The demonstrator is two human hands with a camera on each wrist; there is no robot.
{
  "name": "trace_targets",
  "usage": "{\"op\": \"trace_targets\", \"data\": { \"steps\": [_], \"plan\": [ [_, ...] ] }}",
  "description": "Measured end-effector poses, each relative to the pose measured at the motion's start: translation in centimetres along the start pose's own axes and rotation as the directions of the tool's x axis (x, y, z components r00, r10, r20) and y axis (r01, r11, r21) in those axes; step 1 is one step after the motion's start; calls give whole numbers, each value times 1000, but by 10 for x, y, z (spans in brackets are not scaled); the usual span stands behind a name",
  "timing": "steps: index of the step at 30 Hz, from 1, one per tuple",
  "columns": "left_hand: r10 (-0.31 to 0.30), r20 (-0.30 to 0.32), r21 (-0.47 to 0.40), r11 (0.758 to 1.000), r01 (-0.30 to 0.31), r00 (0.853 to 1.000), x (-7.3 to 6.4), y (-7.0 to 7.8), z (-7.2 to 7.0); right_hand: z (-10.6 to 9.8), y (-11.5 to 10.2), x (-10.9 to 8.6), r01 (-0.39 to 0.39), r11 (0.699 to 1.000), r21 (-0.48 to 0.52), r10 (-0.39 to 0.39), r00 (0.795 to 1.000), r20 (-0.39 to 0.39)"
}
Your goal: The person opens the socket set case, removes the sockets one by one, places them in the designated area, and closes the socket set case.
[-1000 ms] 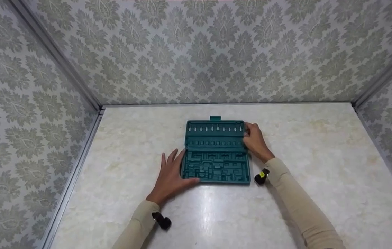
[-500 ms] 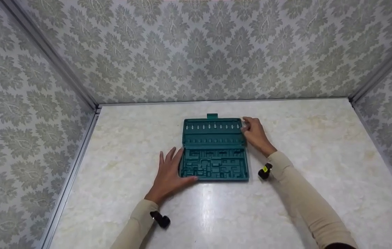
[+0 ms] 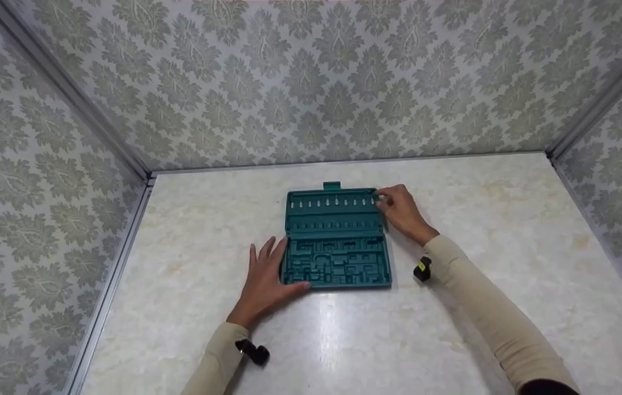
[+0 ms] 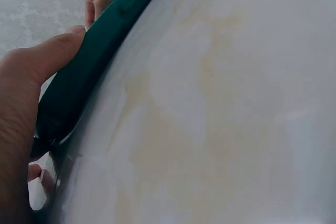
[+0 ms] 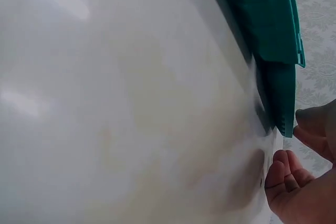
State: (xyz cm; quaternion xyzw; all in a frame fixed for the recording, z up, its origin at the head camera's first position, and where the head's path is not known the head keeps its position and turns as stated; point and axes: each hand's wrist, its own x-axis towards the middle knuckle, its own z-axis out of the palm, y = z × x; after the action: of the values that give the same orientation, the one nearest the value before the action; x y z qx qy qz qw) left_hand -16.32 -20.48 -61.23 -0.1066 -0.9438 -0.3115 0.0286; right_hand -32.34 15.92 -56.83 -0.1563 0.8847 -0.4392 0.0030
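A green plastic bit case [image 3: 335, 233] lies unfolded on the table, its lid at the back and the moulded tray half in front. A row of small silvery screwdriver bits [image 3: 328, 202] stands in the lid. My left hand [image 3: 264, 282] rests at the front left corner, fingers spread along the left side; its thumb [image 4: 65, 45] lies on the front wall. My right hand [image 3: 403, 211] is at the lid's upper right corner, index finger and thumb bent beside the bit at the row's right end. Whether they pinch it cannot be made out. Its other fingers [image 5: 283, 169] are curled.
The pale marbled table [image 3: 201, 219] surrounds the case and ends at patterned walls [image 3: 316, 82] behind and at both sides. A latch tab [image 3: 331, 185] sticks out from the lid's back edge. Black cameras [image 3: 423, 269] sit at both wrists.
My right hand has shifted from gripping the lid's right side to the end of the bit row. The left hand stays at the corner. The whole scene slides slightly left as the head turns.
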Motion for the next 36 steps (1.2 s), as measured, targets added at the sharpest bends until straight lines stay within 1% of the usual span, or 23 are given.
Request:
{"op": "trace_targets", "data": {
  "steps": [5,11,15,18,19,20,23,25,26,30,32,33,36],
  "plan": [
    [20,-19,-12,1000,-20,1000,-2,-1,1,2,-5,5,11,999,-46,-9,999,50],
    [30,-33,-31,999,-31,999,-3,-3,1,2,-12,9,-10,996,-93,19,995,99],
    [18,-37,-25,1000,-18,999,-4,-4,0,2,-19,14,13,992,-128,3,992,129],
    [8,-31,-21,1000,-9,999,-4,-4,-1,2,-25,18,41,984,-173,-17,991,136],
    [8,-29,-20,1000,-8,1000,-4,-4,-1,4,-16,23,68,983,-171,-44,989,141],
    [7,-26,-20,1000,-7,1000,-4,-4,-1,4,-18,24,76,979,-190,-49,989,142],
    [14,-23,-10,1000,-14,1000,-2,-3,-2,2,-24,28,78,967,-244,-43,989,145],
    [20,-25,-3,1000,-20,999,-1,-3,-1,1,-27,30,63,962,-267,-25,990,142],
    [19,-25,-2,1000,-19,999,-1,-3,-1,-1,-39,27,28,957,-289,12,991,136],
    [4,-15,3,1000,-4,1000,0,-2,-1,-2,-37,29,3,962,-273,30,993,116],
    [-6,-7,3,1000,6,1000,0,-1,-1,1,-23,32,25,964,-265,1,995,98],
    [-7,-5,4,1000,7,1000,0,-1,-1,1,-22,32,27,967,-255,-2,995,98],
    [-4,-5,0,1000,4,1000,0,1,-1,2,-17,30,-8,977,-212,29,995,100]
  ]
}}
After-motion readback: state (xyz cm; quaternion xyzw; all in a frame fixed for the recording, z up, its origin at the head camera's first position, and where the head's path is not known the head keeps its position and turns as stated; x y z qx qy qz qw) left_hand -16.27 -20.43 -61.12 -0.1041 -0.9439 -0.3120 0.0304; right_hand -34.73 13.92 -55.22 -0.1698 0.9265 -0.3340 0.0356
